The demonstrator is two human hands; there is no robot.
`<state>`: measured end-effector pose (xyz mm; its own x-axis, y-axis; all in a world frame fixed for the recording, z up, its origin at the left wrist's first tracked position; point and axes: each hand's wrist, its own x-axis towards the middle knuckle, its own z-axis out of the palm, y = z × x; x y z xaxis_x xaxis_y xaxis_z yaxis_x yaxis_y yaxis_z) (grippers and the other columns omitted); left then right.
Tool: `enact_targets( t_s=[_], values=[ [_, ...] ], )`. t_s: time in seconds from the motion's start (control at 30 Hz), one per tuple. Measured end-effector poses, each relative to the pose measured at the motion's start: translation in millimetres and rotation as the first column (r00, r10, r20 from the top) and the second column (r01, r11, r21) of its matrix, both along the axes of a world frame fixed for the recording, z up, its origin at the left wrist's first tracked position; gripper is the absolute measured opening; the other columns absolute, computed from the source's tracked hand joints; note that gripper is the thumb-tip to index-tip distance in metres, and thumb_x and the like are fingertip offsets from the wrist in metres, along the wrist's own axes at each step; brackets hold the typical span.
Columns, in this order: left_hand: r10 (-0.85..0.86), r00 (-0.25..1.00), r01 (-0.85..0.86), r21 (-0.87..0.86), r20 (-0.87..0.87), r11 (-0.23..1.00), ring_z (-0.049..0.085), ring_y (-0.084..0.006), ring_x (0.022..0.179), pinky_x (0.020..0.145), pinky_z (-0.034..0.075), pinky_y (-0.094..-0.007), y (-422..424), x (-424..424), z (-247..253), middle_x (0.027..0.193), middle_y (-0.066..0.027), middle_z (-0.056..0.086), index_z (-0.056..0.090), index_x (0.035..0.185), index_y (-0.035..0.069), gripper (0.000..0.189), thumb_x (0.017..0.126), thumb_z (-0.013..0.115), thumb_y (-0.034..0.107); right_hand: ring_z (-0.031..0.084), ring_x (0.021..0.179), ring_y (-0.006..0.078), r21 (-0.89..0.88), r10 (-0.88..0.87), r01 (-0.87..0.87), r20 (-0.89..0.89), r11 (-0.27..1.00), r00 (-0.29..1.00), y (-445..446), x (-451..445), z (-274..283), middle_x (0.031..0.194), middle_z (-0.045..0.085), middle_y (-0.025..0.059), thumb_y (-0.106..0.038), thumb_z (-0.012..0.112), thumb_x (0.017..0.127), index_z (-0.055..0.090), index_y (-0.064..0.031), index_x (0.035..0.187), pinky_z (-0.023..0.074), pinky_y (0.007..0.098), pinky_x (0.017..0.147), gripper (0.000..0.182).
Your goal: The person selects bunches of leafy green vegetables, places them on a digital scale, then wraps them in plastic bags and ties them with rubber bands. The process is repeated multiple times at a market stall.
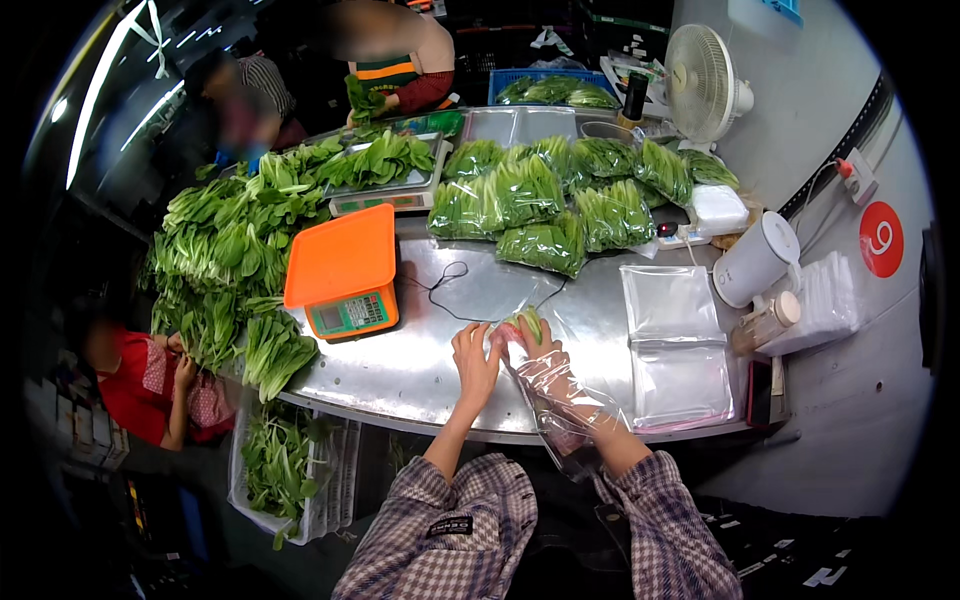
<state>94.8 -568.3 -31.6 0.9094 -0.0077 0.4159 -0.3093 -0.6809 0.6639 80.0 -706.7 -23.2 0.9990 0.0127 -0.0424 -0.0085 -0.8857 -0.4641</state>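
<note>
My right hand (546, 358) is inside a clear plastic bag (574, 394), which is drawn over the wrist and forearm. Its fingers close around a bunch of leafy greens (531, 324), of which mostly the pale stalk ends show. At the bag's left edge is my left hand (474, 361), fingers bent and thumb close to the film; whether it pinches the film is unclear. Both hands are low over the metal table (450, 382). To their right lie two stacks of flat clear bags (667, 304).
An orange scale (341, 259) stands left of my hands, beside heaped loose greens (217, 232). Bagged greens (529, 191) are piled beyond. Along the right wall are a kettle (754, 259), a jar (765, 322) and a fan (705, 82). Other people (142, 375) work around the table.
</note>
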Motion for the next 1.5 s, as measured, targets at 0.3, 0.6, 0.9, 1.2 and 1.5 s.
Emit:
enact_targets(
  t_s=[0.3,0.6,0.9,1.2,1.5],
  values=[
    [-0.044,0.981,0.044,-0.001,-0.190,0.999,0.048,-0.0246,0.106,0.090,0.029,-0.0444,-13.8,32.6,-22.0,0.105,-0.0061,0.059,0.062,0.101,0.010,0.022,0.084,0.053,0.021,0.051,0.101,0.0470,-0.066,0.142,-0.139,0.048,0.988,0.989,-4.3,-0.9,-7.3,0.140,0.021,0.0256,-0.038,0.060,0.074,0.022,-0.0268,0.141,0.0507,0.0512,0.066,0.078],
    [0.007,0.991,-0.017,-0.073,-0.132,0.997,0.053,-0.0234,0.093,0.088,0.030,-0.0422,-8.1,39.1,-22.4,0.091,-0.0049,0.062,0.062,0.089,0.009,0.011,0.083,0.055,0.015,0.052,0.094,0.0465,-0.067,0.136,-0.131,0.081,0.989,0.987,-5.7,0.3,-9.6,0.140,0.022,0.0240,-0.041,0.065,0.070,0.020,-0.0201,0.141,0.0505,0.0460,0.070,0.086],
    [-0.023,0.987,-0.002,-0.155,-0.160,0.988,0.054,-0.0243,0.092,0.084,0.034,-0.0405,-13.1,39.1,-20.1,0.091,-0.0056,0.062,0.062,0.091,0.009,0.013,0.083,0.052,0.013,0.044,0.109,0.0469,-0.102,0.169,-0.153,0.164,0.983,0.972,-7.3,6.3,-32.5,0.142,0.018,0.0241,-0.040,0.064,0.071,0.021,-0.0250,0.141,0.0477,0.0505,0.077,0.084],
    [-0.090,0.991,0.075,-0.139,-0.102,0.987,0.054,-0.0261,0.090,0.079,0.040,-0.0376,-13.8,40.6,-22.6,0.091,-0.0084,0.060,0.063,0.100,0.010,0.021,0.082,0.052,0.008,0.051,0.096,0.0463,0.035,0.062,-0.064,0.036,0.997,0.997,-1.3,1.3,-5.1,0.137,0.021,0.0255,-0.033,0.067,0.068,0.020,-0.0333,0.140,0.0468,0.0529,0.076,0.086],
    [-0.071,0.993,0.048,-0.217,-0.098,0.975,0.055,-0.0260,0.088,0.078,0.040,-0.0375,-14.3,37.3,-21.7,0.092,-0.0093,0.059,0.062,0.099,0.009,0.020,0.082,0.052,0.007,0.044,0.108,0.0484,-0.001,0.059,-0.060,0.111,0.998,0.992,-4.1,1.1,-25.0,0.137,0.021,0.0270,-0.038,0.073,0.065,0.019,-0.0128,0.139,0.0463,0.0536,0.079,0.095]
  ],
)
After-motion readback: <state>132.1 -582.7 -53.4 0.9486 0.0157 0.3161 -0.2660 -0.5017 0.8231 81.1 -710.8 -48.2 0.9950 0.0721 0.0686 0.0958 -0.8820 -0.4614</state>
